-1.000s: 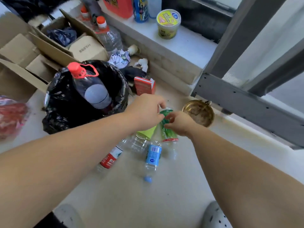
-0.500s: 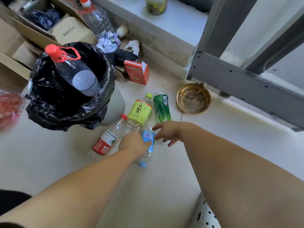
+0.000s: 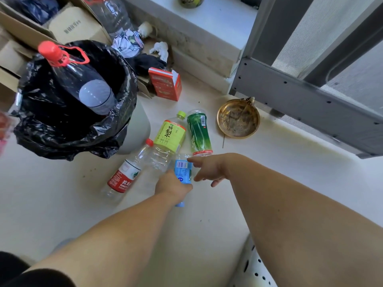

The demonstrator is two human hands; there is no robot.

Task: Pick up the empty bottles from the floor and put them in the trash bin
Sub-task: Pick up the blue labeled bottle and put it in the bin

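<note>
Several empty bottles lie on the pale floor beside the trash bin (image 3: 136,129), which is lined with a black bag. A red-label bottle (image 3: 126,172) is leftmost, then a yellow-green label bottle (image 3: 169,135), a green bottle (image 3: 200,131), and a small blue-label bottle (image 3: 183,169). My left hand (image 3: 172,186) is closed around the lower part of the blue-label bottle. My right hand (image 3: 209,168) hovers just right of it, fingers spread, a fingertip touching its label. A large clear jug with a red cap (image 3: 80,79) stands tilted in the bin.
A brass dish (image 3: 238,119) sits right of the bottles. A red carton (image 3: 165,83), crumpled paper and dark cloth lie behind them. Cardboard boxes (image 3: 72,25) stand at the back left, a white ledge (image 3: 207,21) and grey metal frame (image 3: 300,90) at the back right.
Both hands pulled back from the green and yellow bottle tops to the blue-label bottle. My left hand has closed on it. The view shifted downward.
</note>
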